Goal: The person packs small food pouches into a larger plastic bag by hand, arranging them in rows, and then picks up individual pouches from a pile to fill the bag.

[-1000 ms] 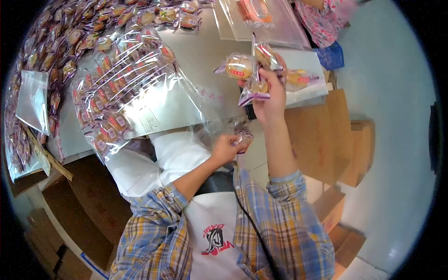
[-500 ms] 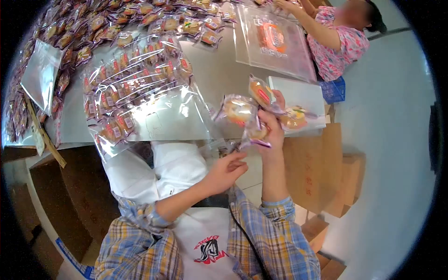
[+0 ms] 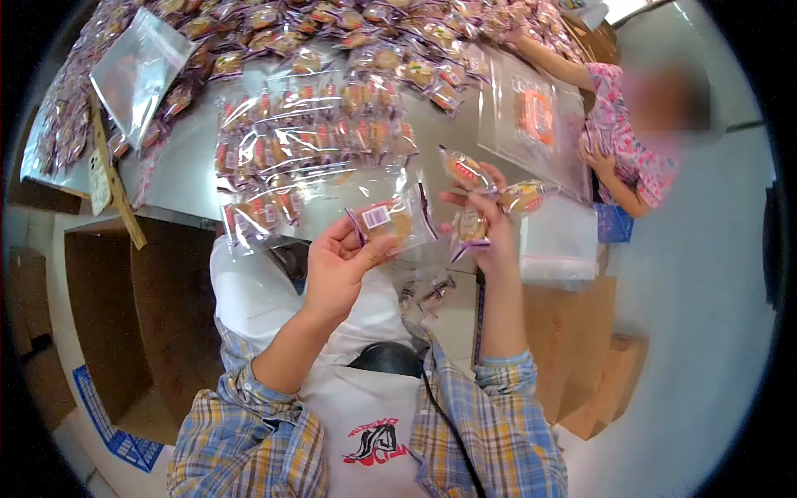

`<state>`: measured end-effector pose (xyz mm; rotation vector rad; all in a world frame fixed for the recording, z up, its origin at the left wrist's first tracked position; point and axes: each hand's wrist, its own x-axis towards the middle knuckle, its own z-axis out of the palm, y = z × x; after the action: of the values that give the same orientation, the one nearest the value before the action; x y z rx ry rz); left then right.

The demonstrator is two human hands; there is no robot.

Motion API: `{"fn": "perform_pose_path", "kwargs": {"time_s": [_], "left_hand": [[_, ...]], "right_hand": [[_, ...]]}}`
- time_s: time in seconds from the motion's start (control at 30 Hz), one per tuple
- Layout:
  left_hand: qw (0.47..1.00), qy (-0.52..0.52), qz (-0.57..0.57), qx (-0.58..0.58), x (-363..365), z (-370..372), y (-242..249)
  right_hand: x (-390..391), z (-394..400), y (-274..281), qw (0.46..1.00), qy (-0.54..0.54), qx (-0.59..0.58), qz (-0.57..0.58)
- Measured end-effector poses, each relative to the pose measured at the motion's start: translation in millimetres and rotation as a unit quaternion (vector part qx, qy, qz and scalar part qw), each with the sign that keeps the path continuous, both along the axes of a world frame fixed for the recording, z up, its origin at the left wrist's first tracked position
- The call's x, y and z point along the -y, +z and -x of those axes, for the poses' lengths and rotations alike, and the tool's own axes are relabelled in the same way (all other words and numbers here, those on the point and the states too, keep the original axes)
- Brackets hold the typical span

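My left hand [image 3: 340, 261] holds one wrapped pastry [image 3: 390, 220] by its edge, its barcode label facing up. To the right, my right hand [image 3: 494, 224] is closed around several wrapped pastries [image 3: 467, 172], which stick out between and beyond the fingers. On the metal table, in front of my left hand, lies a large clear bag [image 3: 332, 184] with rows of wrapped pastries inside. Its lower left part reaches the table's near edge.
Wrapped pastries [image 3: 274, 41] are heaped along the far side. Empty clear bags [image 3: 141, 75] lie at left, printed bags [image 3: 531, 116] at right near a co-worker [image 3: 631, 166]. Cardboard boxes [image 3: 569, 349] and a blue crate [image 3: 116, 423] stand below.
My left hand has moved up from beside my right wrist and now holds a pastry. One pastry has left the bunch in my right hand. The view has shifted, with the table scene further right.
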<state>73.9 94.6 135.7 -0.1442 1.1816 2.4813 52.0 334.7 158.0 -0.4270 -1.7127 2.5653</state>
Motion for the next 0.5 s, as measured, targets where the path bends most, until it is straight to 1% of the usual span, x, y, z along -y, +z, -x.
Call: {"fn": "perform_pose_path", "kwargs": {"time_s": [0.03, 0.07, 0.17, 0.2, 0.3, 0.33, 0.37, 0.4, 0.43, 0.47, 0.5], "left_hand": [[1.000, 0.022, 0.011, -0.011, 6.6, -0.8, -0.4], [0.997, 0.060, 0.043, -0.033, 11.4, -3.6, -2.8], [0.990, 0.063, 0.107, -0.073, 35.1, -9.2, -13.5], [0.986, 0.076, 0.108, -0.106, 39.3, -10.7, -10.4], [0.981, 0.091, 0.104, -0.134, 53.7, -13.1, -19.0], [0.986, 0.096, 0.085, -0.102, 56.4, -12.2, -17.7], [0.990, 0.100, 0.067, -0.070, 59.1, -10.7, -15.1], [0.993, 0.104, 0.049, -0.039, 61.5, -9.7, -13.4], [0.995, 0.093, -0.038, -0.023, 65.1, -10.4, -13.1], [0.989, 0.080, -0.124, -0.008, 70.0, -12.8, -13.5], [0.975, 0.067, -0.209, 0.007, 75.6, -14.2, -14.5]], "right_hand": [[-3.4, 7.0, -5.1, 1.000, -0.004, 0.027, -0.010], [-4.8, 14.3, -9.6, 0.997, -0.008, 0.034, -0.062], [-25.3, 37.1, -41.6, 0.984, -0.007, 0.046, -0.172], [-28.5, 41.6, -46.6, 0.978, -0.006, 0.063, -0.201], [-37.3, 54.0, -67.9, 0.937, 0.025, 0.066, -0.343], [-46.8, 63.6, -75.7, 0.899, 0.085, 0.132, -0.408], [-51.1, 63.4, -88.0, 0.882, 0.077, 0.098, -0.454], [-45.0, 61.8, -89.0, 0.862, 0.069, 0.062, -0.499], [-39.4, 60.8, -88.9, 0.838, 0.060, 0.024, -0.542], [-35.8, 58.2, -86.8, 0.820, 0.065, 0.034, -0.567], [-30.3, 56.2, -82.4, 0.816, 0.058, 0.039, -0.574]]}}
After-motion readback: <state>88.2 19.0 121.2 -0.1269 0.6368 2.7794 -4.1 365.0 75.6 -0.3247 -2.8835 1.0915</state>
